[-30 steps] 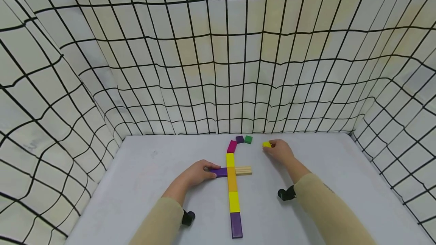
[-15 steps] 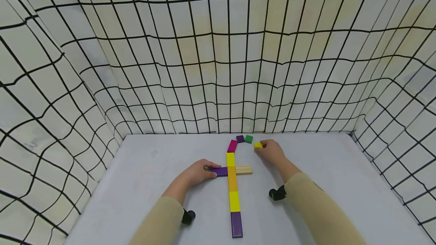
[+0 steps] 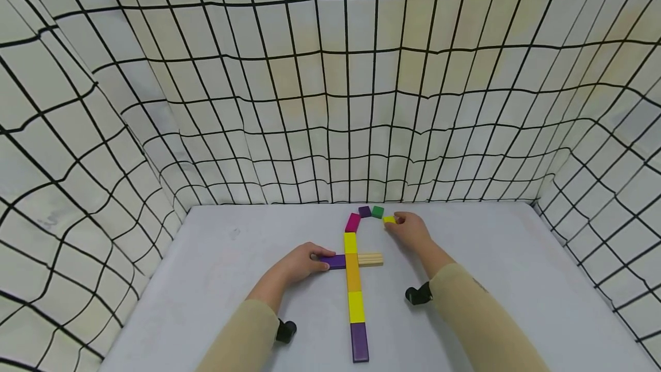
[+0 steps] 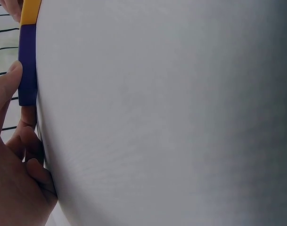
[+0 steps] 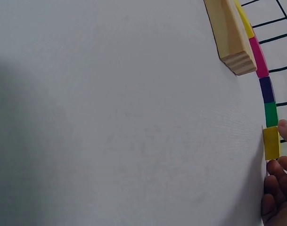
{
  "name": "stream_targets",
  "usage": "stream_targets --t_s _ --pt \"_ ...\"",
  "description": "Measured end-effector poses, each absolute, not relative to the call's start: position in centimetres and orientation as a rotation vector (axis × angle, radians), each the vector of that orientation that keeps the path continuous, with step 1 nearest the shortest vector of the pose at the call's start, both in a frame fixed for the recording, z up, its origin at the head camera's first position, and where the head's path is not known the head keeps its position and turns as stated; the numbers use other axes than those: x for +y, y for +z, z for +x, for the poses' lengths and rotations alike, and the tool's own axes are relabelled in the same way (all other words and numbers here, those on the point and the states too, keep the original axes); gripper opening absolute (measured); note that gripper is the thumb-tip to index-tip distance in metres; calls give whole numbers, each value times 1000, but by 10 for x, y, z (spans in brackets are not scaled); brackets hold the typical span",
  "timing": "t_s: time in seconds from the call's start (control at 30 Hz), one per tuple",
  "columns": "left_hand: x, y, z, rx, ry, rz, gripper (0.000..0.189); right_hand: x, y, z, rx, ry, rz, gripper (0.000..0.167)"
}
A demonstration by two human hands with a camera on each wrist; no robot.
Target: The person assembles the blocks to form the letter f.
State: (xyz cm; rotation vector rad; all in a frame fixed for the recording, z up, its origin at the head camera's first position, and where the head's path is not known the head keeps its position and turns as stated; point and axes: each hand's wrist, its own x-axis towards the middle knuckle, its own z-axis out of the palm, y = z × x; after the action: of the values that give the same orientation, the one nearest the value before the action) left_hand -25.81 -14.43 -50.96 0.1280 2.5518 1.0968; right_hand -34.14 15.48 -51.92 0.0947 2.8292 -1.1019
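Observation:
My left hand (image 3: pixel 301 261) holds the outer end of a purple block (image 3: pixel 336 262), thumb on the near side and fingers on the far side. That block's inner end meets an orange block (image 3: pixel 353 272) in a straight column. At the upper right, my right hand (image 3: pixel 413 229) pinches a small yellow block (image 5: pixel 271 143) between thumb and finger, close beside a green block (image 3: pixel 378 212). Left of the green one lie a small purple block (image 3: pixel 365 211) and a tilted pink block (image 3: pixel 353 223), forming a curve above the column.
The column also has an upper yellow block (image 3: pixel 350 242), a lower yellow block (image 3: pixel 356 307) and a purple block (image 3: pixel 359 342) at its near end. A plain wooden block (image 3: pixel 370 259) juts right. Black netting (image 3: pixel 361 96) stands behind the white table (image 3: pixel 217 268).
My right hand has moved left with the small yellow block, bringing it up near the green block. The left hand stays on its purple block.

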Motion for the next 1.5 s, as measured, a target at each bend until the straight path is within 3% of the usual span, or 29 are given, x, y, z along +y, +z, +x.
stream_targets --t_s 0.27,1.5 --pt "-144 -508 -258 2563 1077 145 25 154 -523 -341 2774 -1229 159 47" --pt "-141 -504 -258 2549 1095 138 26 157 -521 -346 2742 -1236 196 44"
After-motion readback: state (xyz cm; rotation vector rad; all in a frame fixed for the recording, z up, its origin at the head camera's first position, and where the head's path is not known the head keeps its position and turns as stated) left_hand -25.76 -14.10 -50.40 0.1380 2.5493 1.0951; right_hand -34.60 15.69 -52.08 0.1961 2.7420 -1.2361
